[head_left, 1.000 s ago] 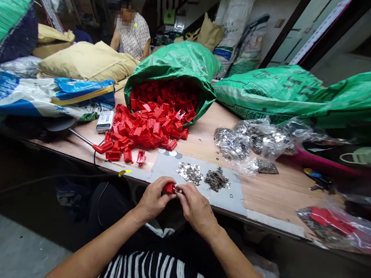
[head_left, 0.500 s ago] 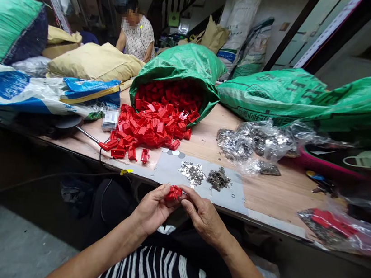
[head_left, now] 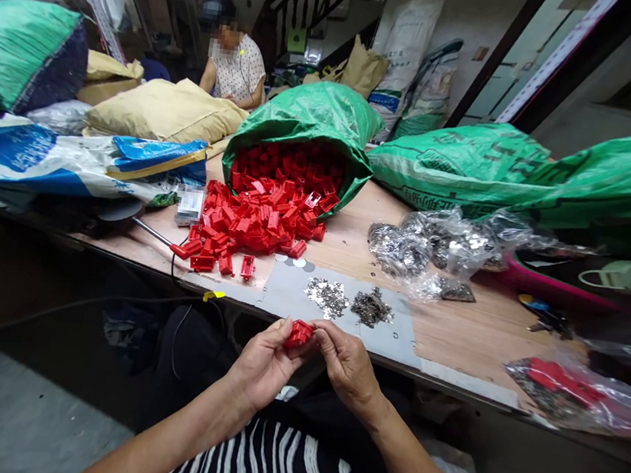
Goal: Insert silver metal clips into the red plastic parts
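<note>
In front of the table edge, my left hand [head_left: 264, 358] is closed around a small red plastic housing [head_left: 299, 334]. My right hand [head_left: 346, 361] is beside it, thumb and fingers pinched together at the housing's right side; whatever they hold is too small to make out. Beyond my hands, a pile of shiny flat metal pieces [head_left: 327, 298] and a darker pile of small metal parts [head_left: 372, 307] lie on a grey sheet [head_left: 284, 294]. Many similar red housings [head_left: 260, 214] spill from a green sack [head_left: 314, 108] onto the table.
Plastic bags of metal parts [head_left: 407, 245] lie right of centre. Another clear bag [head_left: 586, 392] with red and metal parts is at the right edge. Green sacks [head_left: 464, 167], a tan sack [head_left: 163, 109] and a blue-white sack [head_left: 58, 156] line the table. A person [head_left: 236, 71] sits behind.
My right hand's fingers have drawn into a tighter pinch beside the red housing. My left hand still holds the housing. The whole view has shifted slightly.
</note>
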Motion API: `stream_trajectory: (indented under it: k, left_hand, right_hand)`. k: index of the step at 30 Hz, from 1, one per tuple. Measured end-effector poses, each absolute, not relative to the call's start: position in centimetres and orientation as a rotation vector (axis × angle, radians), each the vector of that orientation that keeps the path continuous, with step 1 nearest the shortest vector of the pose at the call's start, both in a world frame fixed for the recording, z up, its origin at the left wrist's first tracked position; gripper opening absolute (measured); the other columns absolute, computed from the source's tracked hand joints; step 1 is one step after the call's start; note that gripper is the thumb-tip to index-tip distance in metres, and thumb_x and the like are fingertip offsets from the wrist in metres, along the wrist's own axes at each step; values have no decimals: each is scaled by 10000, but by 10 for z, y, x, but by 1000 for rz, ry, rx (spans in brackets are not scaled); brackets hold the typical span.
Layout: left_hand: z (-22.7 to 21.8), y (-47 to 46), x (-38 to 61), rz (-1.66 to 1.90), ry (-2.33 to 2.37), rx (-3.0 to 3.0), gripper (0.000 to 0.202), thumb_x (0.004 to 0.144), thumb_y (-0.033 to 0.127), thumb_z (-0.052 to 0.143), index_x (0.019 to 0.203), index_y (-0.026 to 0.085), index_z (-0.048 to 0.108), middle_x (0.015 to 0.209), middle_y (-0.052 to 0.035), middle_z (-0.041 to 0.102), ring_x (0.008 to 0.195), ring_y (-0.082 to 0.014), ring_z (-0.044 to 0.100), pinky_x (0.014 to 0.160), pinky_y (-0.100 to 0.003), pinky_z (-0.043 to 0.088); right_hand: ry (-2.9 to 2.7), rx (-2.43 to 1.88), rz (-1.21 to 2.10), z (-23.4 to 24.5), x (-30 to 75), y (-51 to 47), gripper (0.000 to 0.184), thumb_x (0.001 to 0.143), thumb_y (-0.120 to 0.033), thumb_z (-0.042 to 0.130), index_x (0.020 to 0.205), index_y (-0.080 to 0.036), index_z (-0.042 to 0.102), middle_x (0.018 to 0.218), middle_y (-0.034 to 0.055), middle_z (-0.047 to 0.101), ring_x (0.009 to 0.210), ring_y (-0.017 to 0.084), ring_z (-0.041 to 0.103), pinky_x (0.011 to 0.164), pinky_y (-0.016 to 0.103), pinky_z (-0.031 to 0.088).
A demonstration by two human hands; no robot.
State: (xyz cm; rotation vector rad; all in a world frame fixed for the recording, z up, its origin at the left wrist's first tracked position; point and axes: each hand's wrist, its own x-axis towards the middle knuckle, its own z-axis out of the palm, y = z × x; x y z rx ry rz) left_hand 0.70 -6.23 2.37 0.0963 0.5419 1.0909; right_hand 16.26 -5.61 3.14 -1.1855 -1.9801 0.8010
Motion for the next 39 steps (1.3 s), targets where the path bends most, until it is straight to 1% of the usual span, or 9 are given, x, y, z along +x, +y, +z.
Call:
stream_trajectory:
  k: [3,8,16,24,29,31,33,36,39]
  left_hand:
    - [24,-63,7,1105,548,85,138,879,179,574,784,100,634,842,-93,702,823,-185,697,929,-362,519]
    - [23,-64,7,1145,605,61,140,898,140,534,791,113,620,806,-66,678,745,-139,673,697,-240,556]
    - [17,-71,6,1163,615,43,123,893,164,557,779,130,588,819,-57,661,778,-142,668,699,-238,549]
    - [3,-76,4,1218,592,93,229,788,229,711,691,152,519,745,-19,659,714,-119,647,731,-242,508]
    - [-16,-75,-6,1211,755,71,258,777,272,718,693,165,498,708,-2,658,686,-118,652,728,-252,492]
    - [-26,-74,-10,1151,869,49,215,784,266,704,745,174,514,758,-17,680,734,-150,677,745,-280,492]
    - [-36,-72,-13,1081,955,62,178,784,248,694,866,181,551,828,-34,692,754,-167,689,741,-290,489]
    - [-45,-69,-16,1050,1014,99,378,765,200,704,1105,212,537,896,-34,686,723,-150,685,727,-279,482]
    - [-46,-68,-17,1080,1062,102,528,758,169,702,1232,230,477,937,-41,677,730,-145,684,726,-274,480]
  right_hand:
    - [-1966,-1178,869,34,160,-55,320,987,-357,345,1080,-226,622,932,45,701,800,165,646,743,254,485]
    - [-1956,-1309,883,31,153,-59,272,884,-414,561,1062,-212,603,769,6,653,652,147,585,605,229,439]
    - [-1898,-1261,1090,16,154,-56,323,823,-411,639,1069,-208,586,572,-71,448,503,99,359,495,213,314]
    - [-1850,-1252,1206,13,147,-52,203,802,-358,645,916,-194,607,645,-53,494,567,98,398,535,206,344]
    - [-2042,-1306,1059,13,139,-40,268,816,-339,634,1052,-214,615,619,-60,534,550,109,470,549,219,386]
    - [-2119,-1280,924,16,132,-31,270,840,-328,610,1087,-220,612,690,-34,592,620,128,545,608,236,438]
    - [-2200,-1204,772,20,121,-19,239,859,-292,585,1087,-228,620,910,19,651,812,153,615,748,265,482]
    - [-2352,-1131,612,23,101,1,290,871,-230,552,1156,-248,600,1279,60,551,1055,177,602,900,303,485]
    - [-2485,-1145,503,20,79,18,373,865,-190,541,1233,-244,554,1430,62,432,1161,201,560,951,328,483]
